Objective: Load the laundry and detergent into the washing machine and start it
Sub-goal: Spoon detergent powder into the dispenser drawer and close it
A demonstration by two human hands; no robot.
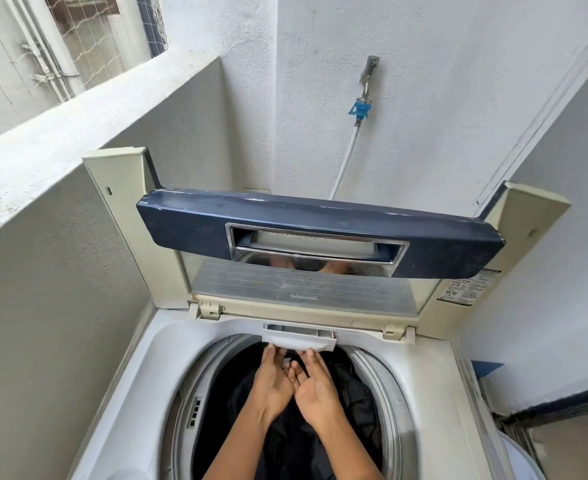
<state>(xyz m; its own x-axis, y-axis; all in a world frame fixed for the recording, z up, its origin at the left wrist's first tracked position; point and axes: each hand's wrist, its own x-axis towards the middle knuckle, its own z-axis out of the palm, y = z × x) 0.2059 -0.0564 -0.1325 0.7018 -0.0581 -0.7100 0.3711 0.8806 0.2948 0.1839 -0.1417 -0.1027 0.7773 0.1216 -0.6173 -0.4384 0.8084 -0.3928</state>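
A top-loading washing machine (140, 368) fills the lower frame, its folding lid (320, 233) raised upright at the back. Dark laundry (358, 393) lies in the drum. A small white detergent drawer (299, 339) juts out from the back rim over the drum. My left hand (273, 377) reaches up with its fingertips touching the drawer's front lip. Beside it, my right hand (315, 389) is palm up, fingers spread, its fingertips at the drawer's underside. Neither hand holds anything. No detergent container is in view.
A low concrete wall (60, 140) runs along the left of the machine. On the white back wall a tap (367, 84) with a blue connector feeds a white hose (346, 161) down behind the lid. A white round object (524, 459) shows at the bottom right.
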